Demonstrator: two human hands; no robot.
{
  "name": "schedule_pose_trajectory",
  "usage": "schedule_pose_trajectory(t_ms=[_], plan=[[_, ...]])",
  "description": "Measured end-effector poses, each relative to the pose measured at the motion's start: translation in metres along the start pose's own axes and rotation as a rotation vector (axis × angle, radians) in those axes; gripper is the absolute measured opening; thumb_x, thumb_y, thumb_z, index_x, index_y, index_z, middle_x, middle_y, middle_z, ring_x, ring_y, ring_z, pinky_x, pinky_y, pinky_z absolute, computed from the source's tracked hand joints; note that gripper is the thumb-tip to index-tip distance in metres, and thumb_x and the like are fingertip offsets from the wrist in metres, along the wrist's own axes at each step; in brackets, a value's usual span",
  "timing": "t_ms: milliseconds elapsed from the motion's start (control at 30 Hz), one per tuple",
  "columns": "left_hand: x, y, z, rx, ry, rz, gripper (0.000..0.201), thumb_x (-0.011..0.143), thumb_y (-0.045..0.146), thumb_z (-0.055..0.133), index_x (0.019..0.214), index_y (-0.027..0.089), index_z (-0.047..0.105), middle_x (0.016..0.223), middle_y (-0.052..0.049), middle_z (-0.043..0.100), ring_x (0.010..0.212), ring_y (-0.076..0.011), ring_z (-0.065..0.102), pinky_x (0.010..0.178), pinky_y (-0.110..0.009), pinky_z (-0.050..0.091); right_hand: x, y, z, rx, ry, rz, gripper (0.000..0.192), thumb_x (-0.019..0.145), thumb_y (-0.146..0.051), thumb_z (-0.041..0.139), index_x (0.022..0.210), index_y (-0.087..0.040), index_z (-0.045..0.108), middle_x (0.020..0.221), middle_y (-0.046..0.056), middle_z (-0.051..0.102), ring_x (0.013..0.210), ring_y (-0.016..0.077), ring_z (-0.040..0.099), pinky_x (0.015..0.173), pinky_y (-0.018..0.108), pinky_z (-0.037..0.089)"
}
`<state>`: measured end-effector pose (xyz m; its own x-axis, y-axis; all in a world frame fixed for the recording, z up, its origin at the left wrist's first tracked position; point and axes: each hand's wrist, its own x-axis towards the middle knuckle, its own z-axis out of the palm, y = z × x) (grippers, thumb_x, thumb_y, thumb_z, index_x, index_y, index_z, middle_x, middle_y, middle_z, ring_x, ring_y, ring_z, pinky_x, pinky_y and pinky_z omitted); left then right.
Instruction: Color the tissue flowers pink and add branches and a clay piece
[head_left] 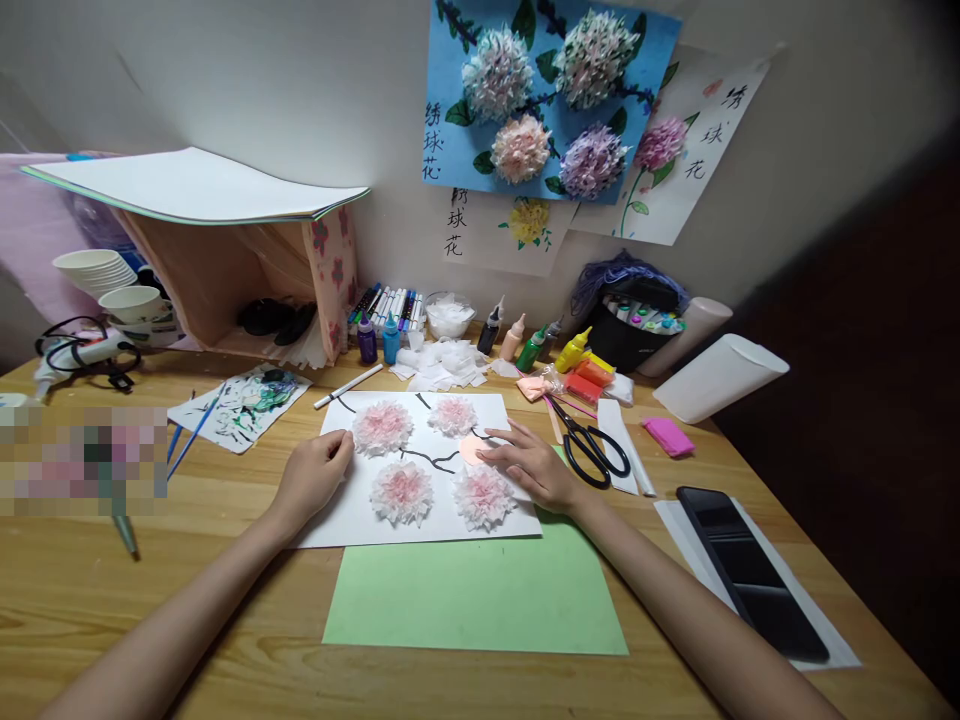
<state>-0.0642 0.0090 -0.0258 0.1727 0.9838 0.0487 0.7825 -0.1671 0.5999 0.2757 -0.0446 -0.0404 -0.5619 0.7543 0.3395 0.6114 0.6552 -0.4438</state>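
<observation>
White paper (337,515) lies on the table, bearing several pink-and-white crepe flowers (405,493) and black drawn branch lines. My left hand (315,472) rests at the paper's left edge beside the upper left flower. Its fingers are curled in, and nothing shows in them. On the right, my right hand (536,465) lies with fingers stretched and spread, the fingertips on a flat, round peach-coloured piece (472,449) that they partly cover. A green sheet (472,600) sticks out from under the white paper.
Black-handled scissors (592,450) and a pink packet (669,437) lie at right, near a phone (752,570). Behind are torn white tissue pieces (442,363), paint bottles (532,350) and a white marker (348,387). A paint-smeared sheet (240,415) with brushes is at left.
</observation>
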Motion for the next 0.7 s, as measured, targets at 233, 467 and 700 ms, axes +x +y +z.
schedule_pose_trajectory(t_ms=[233,467,700], plan=[[0.005,-0.011,0.0,-0.34,0.093,-0.128,0.037,0.083,0.042,0.037,0.053,0.021,0.028,0.047,0.005,0.031,0.048,-0.0116,0.033,0.051,-0.026,0.025,-0.002,0.002,0.003,0.101,0.072,0.106,0.046,0.097,-0.041,0.023,0.118,-0.023,0.06,0.117,0.006,0.066,0.124,0.0234,0.049,0.109,0.052,0.027],[0.011,-0.023,-0.022,-0.179,0.192,-0.218,0.025,0.081,0.035,0.037,0.061,0.021,0.042,0.057,0.001,0.046,0.059,-0.016,0.046,0.055,-0.027,0.031,-0.003,0.0,0.002,0.133,0.06,0.154,0.046,0.096,-0.044,0.026,0.121,-0.023,0.057,0.123,0.008,0.062,0.121,0.0244,0.051,0.103,0.047,0.038],[0.013,-0.025,-0.032,-0.361,0.068,-0.389,0.042,0.07,0.043,0.054,0.1,0.013,0.05,0.099,-0.012,0.063,0.09,-0.0243,0.061,0.067,-0.031,0.047,-0.004,0.007,0.01,0.359,0.3,0.428,0.041,0.096,-0.044,0.028,0.123,-0.021,0.05,0.127,0.012,0.057,0.118,0.0242,0.054,0.101,0.046,0.043]])
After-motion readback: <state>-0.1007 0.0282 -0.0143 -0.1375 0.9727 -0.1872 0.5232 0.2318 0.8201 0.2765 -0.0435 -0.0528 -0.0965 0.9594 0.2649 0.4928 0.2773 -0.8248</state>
